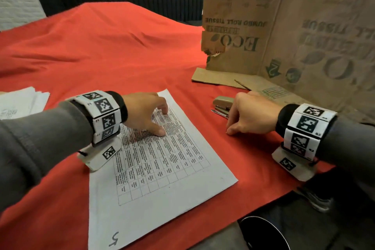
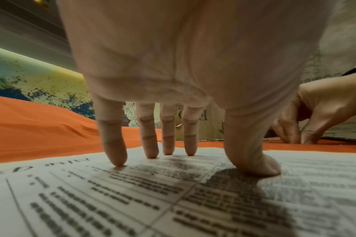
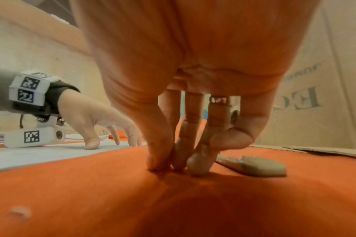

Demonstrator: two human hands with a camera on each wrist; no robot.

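Note:
A printed sheet [image 1: 162, 168] with a table of text lies on the red cloth [image 1: 101, 57]. My left hand [image 1: 163, 122] presses it down with straight, spread fingertips [image 2: 114, 158] and thumb near its far end. My right hand [image 1: 231, 130] is on the cloth to the right of the sheet, thumb and fingertips [image 3: 159, 163] bunched together against the fabric. I see nothing between them. A beige stapler [image 1: 222, 102] lies just beyond that hand, touching none of its fingers in the right wrist view, where the stapler [image 3: 258, 166] sits right of the fingers.
A tall cardboard box [image 1: 284, 26] printed "ECO" stands at the back right, its flaps flat on the cloth. A stack of papers [image 1: 20, 103] lies at the left edge. The table's edge runs along the lower right, with a dark round object [image 1: 263, 233] below it.

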